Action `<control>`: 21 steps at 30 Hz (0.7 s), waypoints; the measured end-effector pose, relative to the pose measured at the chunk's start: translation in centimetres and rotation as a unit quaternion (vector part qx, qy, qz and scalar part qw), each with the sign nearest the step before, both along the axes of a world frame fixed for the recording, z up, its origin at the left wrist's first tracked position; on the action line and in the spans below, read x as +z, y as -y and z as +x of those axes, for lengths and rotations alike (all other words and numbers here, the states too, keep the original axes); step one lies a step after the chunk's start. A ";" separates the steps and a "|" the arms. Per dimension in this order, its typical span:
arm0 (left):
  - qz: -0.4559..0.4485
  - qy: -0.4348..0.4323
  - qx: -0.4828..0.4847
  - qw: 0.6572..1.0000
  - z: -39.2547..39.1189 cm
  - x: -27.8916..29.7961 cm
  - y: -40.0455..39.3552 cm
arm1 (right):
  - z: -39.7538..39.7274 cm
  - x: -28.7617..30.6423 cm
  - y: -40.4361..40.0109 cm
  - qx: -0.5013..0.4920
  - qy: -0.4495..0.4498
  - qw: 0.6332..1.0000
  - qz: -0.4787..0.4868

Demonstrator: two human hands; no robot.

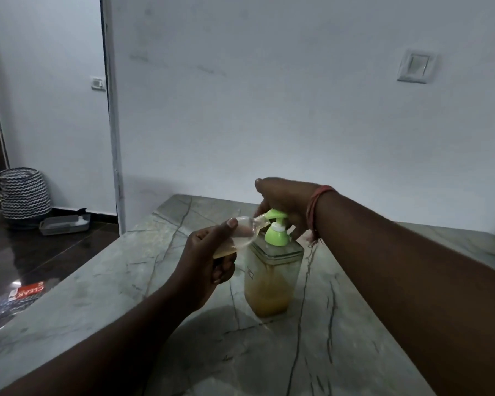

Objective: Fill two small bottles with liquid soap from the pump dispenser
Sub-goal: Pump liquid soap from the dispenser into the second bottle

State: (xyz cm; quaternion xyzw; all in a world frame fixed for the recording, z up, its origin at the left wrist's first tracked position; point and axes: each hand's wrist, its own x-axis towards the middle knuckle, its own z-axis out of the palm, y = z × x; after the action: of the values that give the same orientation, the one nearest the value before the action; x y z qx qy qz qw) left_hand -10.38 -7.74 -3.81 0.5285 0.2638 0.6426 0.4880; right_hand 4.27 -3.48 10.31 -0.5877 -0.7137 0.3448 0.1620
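A clear square pump dispenser (272, 275) with amber liquid soap and a green pump head (276, 224) stands on the grey marble counter (269, 352). My right hand (283, 201) rests on top of the pump head, fingers curled down over it. My left hand (209, 258) grips a small clear bottle (245, 232), tilted with its mouth against the green nozzle. Some amber soap shows in the bottle's lower end by my fingers. A second small bottle is not in view.
The counter's left edge drops to a dark tiled floor with a red-labelled packet (26, 292), a grey tray (65, 224) and a zigzag-patterned basket (23, 195). A white wall stands right behind the counter, with a switch plate (416, 65) at upper right.
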 end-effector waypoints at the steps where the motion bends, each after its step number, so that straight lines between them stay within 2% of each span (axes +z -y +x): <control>1: -0.001 -0.005 0.003 1.000 0.0 -0.1 -0.1 | 0.1 -0.1 -0.2 -0.004 -0.021 0.999 -0.027; 4: -0.002 -0.014 0.010 1.000 0.1 -0.2 -0.2 | -0.6 -0.4 -0.4 -0.006 0.098 0.992 0.081; 6: 0.001 -0.009 0.007 1.000 0.3 -0.3 -0.4 | -1.1 -0.8 -0.8 -0.026 0.109 0.980 0.163; 10: -0.004 0.011 -0.010 1.000 0.3 -0.3 -0.5 | -1.3 -1.0 -0.8 -0.034 0.152 0.971 0.180; 14: -0.018 0.028 -0.016 0.999 0.1 -0.1 -0.2 | -1.4 -0.6 -0.3 0.007 0.204 0.961 0.185; 16: -0.026 0.040 -0.033 0.998 0.1 -0.3 0.0 | -1.4 -0.2 -0.4 0.007 0.200 0.965 0.170; 21: -0.024 0.041 -0.051 0.998 0.0 -0.7 -0.1 | -1.2 -1.1 -0.9 -0.003 0.174 0.964 0.201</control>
State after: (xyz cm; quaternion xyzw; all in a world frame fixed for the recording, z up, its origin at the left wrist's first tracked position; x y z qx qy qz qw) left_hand -10.40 -7.62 -4.48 0.5026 0.2320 0.6315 0.5429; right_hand 3.08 -2.54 9.18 -0.5965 -0.7836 0.0862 0.1508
